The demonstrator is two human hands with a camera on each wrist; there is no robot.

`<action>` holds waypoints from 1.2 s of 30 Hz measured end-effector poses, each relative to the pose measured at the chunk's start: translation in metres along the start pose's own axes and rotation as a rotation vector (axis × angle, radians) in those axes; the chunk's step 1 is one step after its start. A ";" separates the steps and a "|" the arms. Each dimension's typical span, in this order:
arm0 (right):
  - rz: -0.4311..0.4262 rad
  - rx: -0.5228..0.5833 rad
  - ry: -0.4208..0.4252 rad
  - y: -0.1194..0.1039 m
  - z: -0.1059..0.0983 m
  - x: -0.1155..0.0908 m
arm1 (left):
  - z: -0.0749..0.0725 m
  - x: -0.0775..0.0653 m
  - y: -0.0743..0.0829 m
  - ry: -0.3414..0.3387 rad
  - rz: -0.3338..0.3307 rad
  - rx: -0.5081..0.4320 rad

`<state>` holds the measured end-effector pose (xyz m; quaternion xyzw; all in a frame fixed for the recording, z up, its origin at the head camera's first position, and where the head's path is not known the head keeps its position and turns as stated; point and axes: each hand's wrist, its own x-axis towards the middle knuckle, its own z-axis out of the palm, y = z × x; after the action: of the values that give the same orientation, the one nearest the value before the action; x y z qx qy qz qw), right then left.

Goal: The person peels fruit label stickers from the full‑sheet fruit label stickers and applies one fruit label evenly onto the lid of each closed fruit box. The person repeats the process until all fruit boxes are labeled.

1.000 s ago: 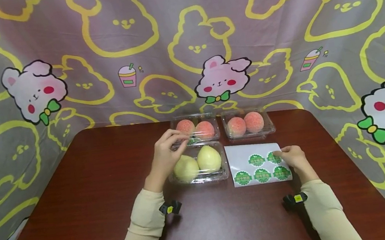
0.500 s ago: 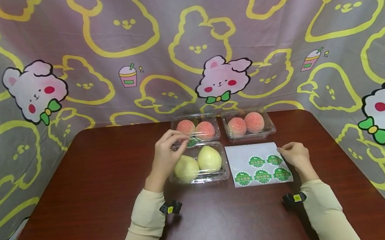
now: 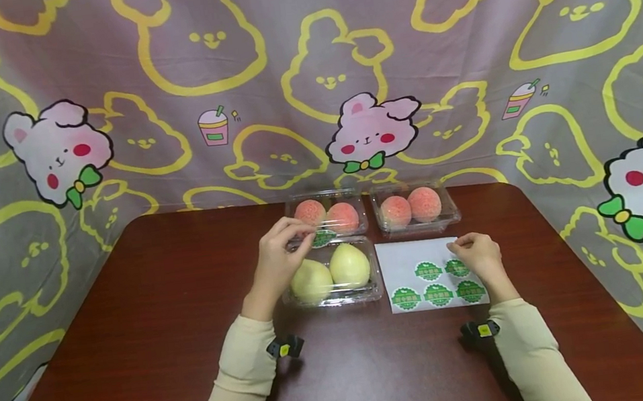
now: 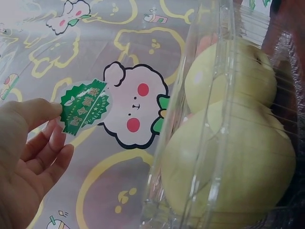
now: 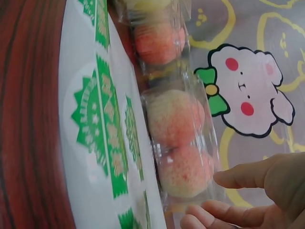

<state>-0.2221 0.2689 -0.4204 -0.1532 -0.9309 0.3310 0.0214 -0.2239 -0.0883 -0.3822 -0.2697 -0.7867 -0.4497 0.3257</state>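
My left hand (image 3: 279, 259) pinches a green round sticker (image 4: 86, 107) by its edge between thumb and fingertips. It is held up over the near clear plastic box (image 3: 376, 278), which holds two pale yellow-green pears (image 3: 350, 266). In the left wrist view the pears (image 4: 228, 157) show large beside the sticker. My right hand (image 3: 483, 259) hovers at the upper right edge of a white sticker sheet (image 3: 399, 261), and nothing shows in its grasp. Its thumb and fingers stand apart in the right wrist view. Several green stickers (image 3: 438, 294) line the sheet's lower part.
Two more clear boxes stand along the back of the table (image 3: 188, 299), each with two pink peaches: left peaches (image 3: 342, 218), right peaches (image 3: 424, 204). A patterned curtain (image 3: 270, 44) hangs right behind them. Each wrist carries a small black camera (image 3: 286, 348).
My right hand has let go of the sheet's right edge, drawn back slightly, then moved left over its top right corner. My left hand stays put while the sticker in it turns more into view.
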 end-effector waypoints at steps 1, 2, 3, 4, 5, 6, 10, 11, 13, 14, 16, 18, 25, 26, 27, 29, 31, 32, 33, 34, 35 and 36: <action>-0.007 0.001 -0.010 -0.002 0.000 0.000 | 0.000 0.000 0.000 -0.003 -0.002 -0.001; -0.015 0.005 -0.018 -0.004 0.001 0.000 | 0.000 0.000 0.000 -0.006 -0.004 -0.002; -0.024 0.007 -0.026 -0.006 0.001 0.000 | -0.001 0.000 0.000 -0.009 -0.005 -0.002; -0.033 0.010 -0.034 -0.008 0.002 -0.001 | -0.001 0.000 0.000 -0.012 -0.007 -0.002; -0.044 0.014 -0.043 -0.010 0.002 -0.001 | -0.001 0.001 0.000 -0.015 -0.009 -0.002; -0.055 0.017 -0.048 -0.012 0.002 -0.001 | -0.001 0.001 0.000 -0.018 -0.009 0.001; -0.104 0.026 -0.068 -0.020 0.006 0.000 | 0.000 0.001 0.000 -0.020 -0.005 0.005; -0.114 0.027 -0.073 -0.022 0.007 0.000 | 0.000 0.001 0.000 -0.020 -0.002 0.007; -0.128 0.029 -0.086 -0.026 0.010 0.000 | 0.000 0.001 0.000 -0.019 0.007 0.009; -0.133 0.032 -0.092 -0.029 0.011 0.000 | 0.001 0.001 -0.001 -0.020 0.011 0.009; -0.139 0.041 -0.106 -0.033 0.014 0.000 | 0.001 0.001 -0.001 -0.025 0.014 0.006; -0.145 0.054 -0.122 -0.038 0.017 -0.001 | 0.002 0.000 -0.002 -0.031 0.011 0.004; -0.161 0.129 -0.162 -0.053 0.026 -0.003 | 0.002 0.000 -0.003 -0.052 -0.014 -0.001; -0.163 0.146 -0.172 -0.055 0.028 -0.003 | 0.002 0.000 -0.003 -0.053 -0.015 -0.003; -0.168 0.159 -0.180 -0.056 0.030 -0.003 | 0.002 -0.001 -0.002 -0.053 -0.014 -0.005; -0.170 0.202 -0.208 -0.058 0.033 -0.002 | 0.002 -0.001 -0.002 -0.054 -0.012 -0.012; -0.175 0.258 -0.250 -0.061 0.036 -0.002 | 0.002 -0.001 -0.001 -0.055 -0.011 -0.018; -0.172 0.285 -0.269 -0.062 0.038 -0.002 | 0.002 -0.001 -0.002 -0.055 -0.010 -0.020; -0.169 0.308 -0.285 -0.063 0.039 -0.002 | 0.002 -0.001 -0.001 -0.055 -0.009 -0.018; -0.164 0.331 -0.302 -0.064 0.041 -0.002 | 0.002 -0.002 -0.001 -0.056 -0.009 -0.017; -0.160 0.352 -0.320 -0.066 0.042 -0.001 | 0.002 -0.002 -0.001 -0.056 -0.010 -0.013; -0.157 0.365 -0.333 -0.067 0.043 -0.001 | 0.002 -0.002 -0.001 -0.057 -0.010 -0.010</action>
<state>-0.2450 0.1929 -0.4122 -0.0174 -0.8555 0.5114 -0.0794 -0.2244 -0.0877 -0.3848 -0.2801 -0.7948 -0.4473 0.2995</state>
